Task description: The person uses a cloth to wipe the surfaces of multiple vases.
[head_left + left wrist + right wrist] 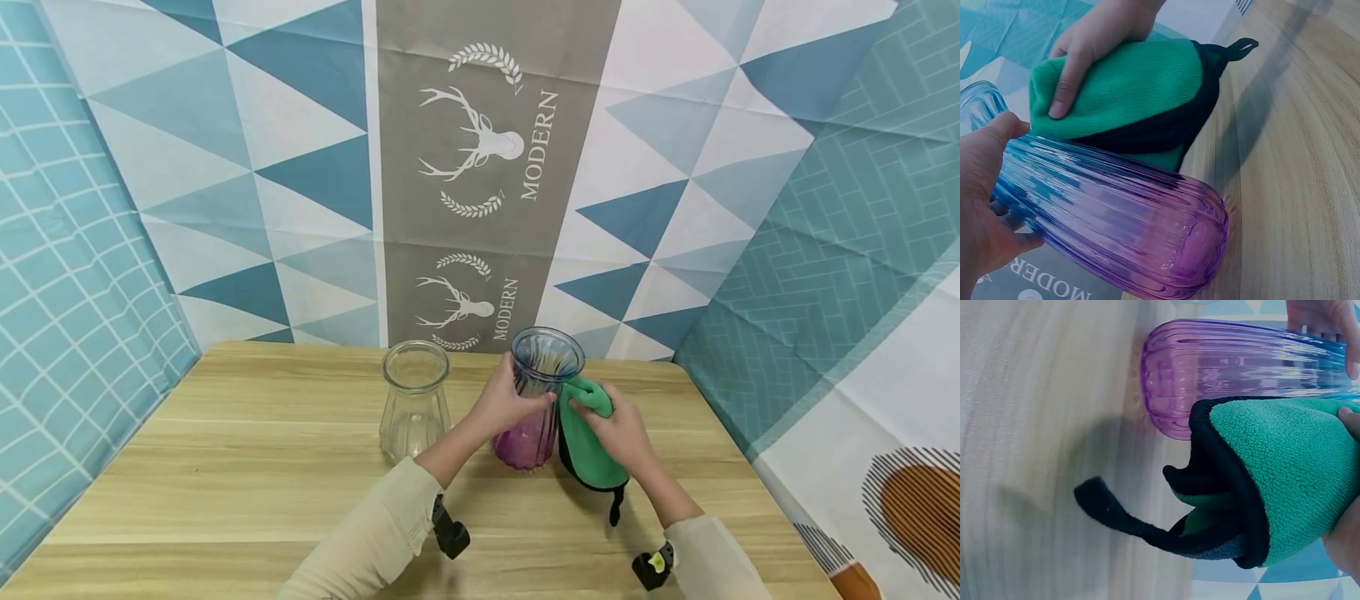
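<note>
A ribbed glass vase (525, 433), blue at the rim and fading to purple-pink at the base, stands toward the back of the table. My left hand (513, 404) grips it around the neck from the left, thumb across the near side in the left wrist view. On its right side, my right hand (618, 429) pinches a folded green cloth (588, 442) with black edging and a hanging loop. The cloth's upper end lies against the vase near the rim. In the right wrist view the cloth (1297, 469) overlaps part of the vase (1210, 369).
A clear glass vase (415, 417) stands on the wooden table (225, 467), just left of the coloured one and beside my left forearm. A patterned cloth backdrop (315, 167) rises behind the table's back edge, with more hangings at both sides.
</note>
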Available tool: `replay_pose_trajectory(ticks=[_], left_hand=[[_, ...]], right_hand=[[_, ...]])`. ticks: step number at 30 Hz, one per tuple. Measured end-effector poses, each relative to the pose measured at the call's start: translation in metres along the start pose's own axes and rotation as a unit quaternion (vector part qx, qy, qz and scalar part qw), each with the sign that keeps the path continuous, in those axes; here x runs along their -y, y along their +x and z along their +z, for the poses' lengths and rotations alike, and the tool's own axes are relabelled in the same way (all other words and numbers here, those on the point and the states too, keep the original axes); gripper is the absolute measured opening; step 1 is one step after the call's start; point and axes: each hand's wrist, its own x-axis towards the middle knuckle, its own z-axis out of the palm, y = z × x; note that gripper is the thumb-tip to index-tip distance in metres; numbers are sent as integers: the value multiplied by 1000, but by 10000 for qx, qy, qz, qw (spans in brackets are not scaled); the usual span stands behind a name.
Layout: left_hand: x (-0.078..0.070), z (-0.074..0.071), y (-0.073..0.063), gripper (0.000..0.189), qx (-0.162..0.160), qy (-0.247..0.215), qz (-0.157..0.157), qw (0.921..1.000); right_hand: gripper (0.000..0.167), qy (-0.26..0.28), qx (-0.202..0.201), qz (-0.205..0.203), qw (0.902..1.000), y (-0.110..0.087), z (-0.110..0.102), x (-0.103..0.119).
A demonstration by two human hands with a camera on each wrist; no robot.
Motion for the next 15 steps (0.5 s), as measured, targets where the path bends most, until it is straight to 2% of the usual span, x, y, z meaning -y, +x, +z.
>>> replay_pose_trajectory(ticks=[7, 15], left_hand=[[0, 0, 0, 79, 22, -77, 30, 10000], [1, 1, 1, 79, -13, -15, 31, 10000]], right_hand=[[42, 7, -305, -18, 9995, 4, -3, 9], [38, 65, -338, -181, 9992, 6, 0, 8]])
